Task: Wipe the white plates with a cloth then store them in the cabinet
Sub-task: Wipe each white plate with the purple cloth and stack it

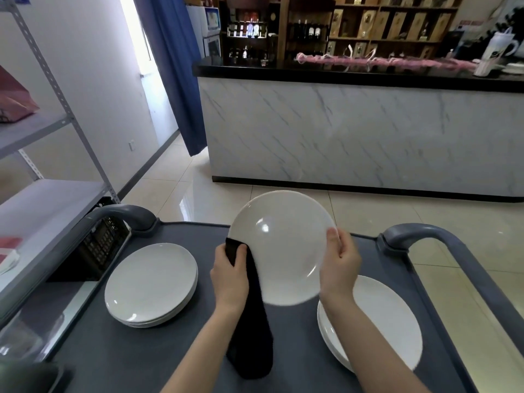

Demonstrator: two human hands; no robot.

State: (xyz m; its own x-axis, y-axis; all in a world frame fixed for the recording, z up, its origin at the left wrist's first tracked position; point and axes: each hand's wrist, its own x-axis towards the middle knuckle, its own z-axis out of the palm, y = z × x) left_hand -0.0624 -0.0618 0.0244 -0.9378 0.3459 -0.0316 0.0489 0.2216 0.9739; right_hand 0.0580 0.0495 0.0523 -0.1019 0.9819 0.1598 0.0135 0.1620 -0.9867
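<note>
I hold a white plate [280,245] tilted up above the grey cart top [158,353]. My right hand [338,266] grips the plate's right rim, thumb on its face. My left hand [229,275] is closed on a black cloth [251,336] pressed against the plate's left edge; the cloth hangs down below the plate. A stack of white plates [151,283] lies on the cart at the left. Another stack of white plates [382,321] lies at the right, partly hidden by my right forearm.
The cart has grey handles at the far left [122,215] and far right [419,236]. A metal shelving rack [42,199] stands close on the left. A marble-fronted counter [354,137] with a black top stands ahead across the tiled floor.
</note>
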